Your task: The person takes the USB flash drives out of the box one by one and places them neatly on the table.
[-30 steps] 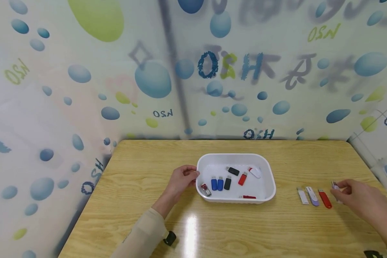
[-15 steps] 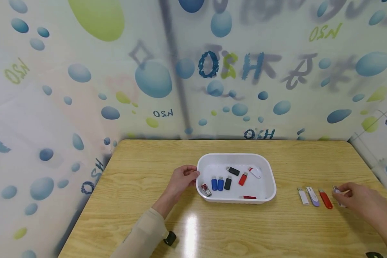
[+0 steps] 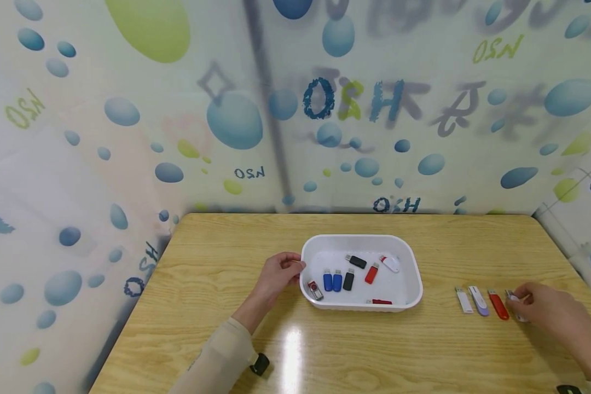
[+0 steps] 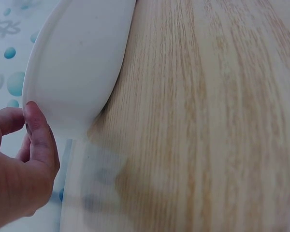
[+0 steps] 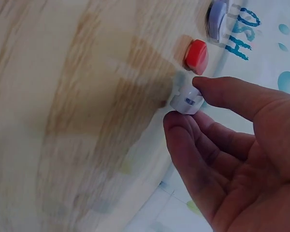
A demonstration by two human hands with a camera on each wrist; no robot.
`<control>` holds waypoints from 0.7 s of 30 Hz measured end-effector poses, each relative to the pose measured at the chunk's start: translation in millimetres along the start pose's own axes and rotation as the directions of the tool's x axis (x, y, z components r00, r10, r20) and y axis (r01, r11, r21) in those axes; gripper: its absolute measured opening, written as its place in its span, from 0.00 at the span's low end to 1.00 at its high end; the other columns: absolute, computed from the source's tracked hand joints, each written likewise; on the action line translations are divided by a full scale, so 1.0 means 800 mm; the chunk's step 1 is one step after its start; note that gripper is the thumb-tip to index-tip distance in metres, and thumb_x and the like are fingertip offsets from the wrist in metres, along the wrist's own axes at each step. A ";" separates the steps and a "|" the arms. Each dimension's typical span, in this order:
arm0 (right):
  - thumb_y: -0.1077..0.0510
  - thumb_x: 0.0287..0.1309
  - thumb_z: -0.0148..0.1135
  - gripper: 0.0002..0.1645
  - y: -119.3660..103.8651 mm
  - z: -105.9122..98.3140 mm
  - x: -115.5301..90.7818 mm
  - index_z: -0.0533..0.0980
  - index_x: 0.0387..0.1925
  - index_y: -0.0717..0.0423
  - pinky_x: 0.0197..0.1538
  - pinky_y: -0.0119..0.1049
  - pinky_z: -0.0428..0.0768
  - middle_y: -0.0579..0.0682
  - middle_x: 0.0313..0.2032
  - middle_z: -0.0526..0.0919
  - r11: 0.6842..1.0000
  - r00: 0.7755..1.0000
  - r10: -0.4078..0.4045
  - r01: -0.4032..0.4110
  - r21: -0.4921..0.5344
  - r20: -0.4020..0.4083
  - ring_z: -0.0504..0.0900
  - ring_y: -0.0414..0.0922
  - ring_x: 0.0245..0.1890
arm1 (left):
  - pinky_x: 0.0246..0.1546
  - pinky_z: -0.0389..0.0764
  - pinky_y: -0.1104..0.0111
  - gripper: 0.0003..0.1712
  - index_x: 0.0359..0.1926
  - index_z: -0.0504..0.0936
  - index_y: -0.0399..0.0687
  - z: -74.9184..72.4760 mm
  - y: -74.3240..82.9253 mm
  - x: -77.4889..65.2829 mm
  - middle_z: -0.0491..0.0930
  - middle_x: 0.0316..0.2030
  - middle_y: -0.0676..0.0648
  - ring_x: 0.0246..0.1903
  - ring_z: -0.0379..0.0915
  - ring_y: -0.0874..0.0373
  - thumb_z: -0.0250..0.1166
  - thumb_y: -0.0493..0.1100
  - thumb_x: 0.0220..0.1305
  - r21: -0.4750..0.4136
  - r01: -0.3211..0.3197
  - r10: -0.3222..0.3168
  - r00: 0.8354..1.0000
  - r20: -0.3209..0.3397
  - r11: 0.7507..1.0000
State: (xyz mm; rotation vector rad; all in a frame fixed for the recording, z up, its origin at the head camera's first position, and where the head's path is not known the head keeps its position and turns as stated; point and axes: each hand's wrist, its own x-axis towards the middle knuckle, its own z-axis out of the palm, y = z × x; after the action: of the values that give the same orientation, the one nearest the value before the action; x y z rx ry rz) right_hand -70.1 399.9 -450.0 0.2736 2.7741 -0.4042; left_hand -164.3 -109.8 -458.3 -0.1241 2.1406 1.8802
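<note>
On the right side of the table, my right hand (image 3: 546,309) pinches a white USB stick (image 5: 187,100) between thumb and fingers. It sits just right of a red USB stick (image 3: 498,305), close to the tabletop; whether it touches the table is hard to tell. Left of the red one lie a white-and-lilac USB stick (image 3: 479,301) and a slim white USB stick (image 3: 464,300), forming a row. My left hand (image 3: 276,276) grips the left rim of a white plastic tray (image 3: 399,284), thumb and fingers on its edge in the left wrist view.
Inside the tray lie several loose USB sticks: two blue ones (image 3: 328,281), black ones (image 3: 348,280), red ones (image 3: 371,273), a red-and-white one (image 3: 389,264) and a red-and-silver swivel one (image 3: 315,290). A patterned cloth (image 3: 349,164) hangs behind the wooden table (image 3: 226,241).
My right hand has brought the white USB stick slightly down, alongside the red stick at the end of the row. The left hand and the tray have stayed in place.
</note>
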 end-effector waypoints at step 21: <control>0.49 0.57 0.64 0.27 -0.007 0.004 0.001 0.74 0.37 0.74 0.29 0.45 0.75 0.58 0.28 0.78 0.998 0.998 0.062 -0.062 -0.013 0.032 0.73 0.47 0.26 | 0.39 0.83 0.61 0.20 0.51 0.77 0.33 0.000 0.003 -0.001 0.80 0.40 0.38 0.31 0.76 0.58 0.66 0.41 0.62 0.012 0.023 -0.023 1.000 -0.015 1.000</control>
State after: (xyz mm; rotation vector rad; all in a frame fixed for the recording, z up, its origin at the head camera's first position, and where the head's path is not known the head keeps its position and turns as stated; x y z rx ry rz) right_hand -71.2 394.1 -451.8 0.3464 2.7278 -0.3728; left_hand -164.3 -109.5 -456.2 -0.1601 2.1512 1.8590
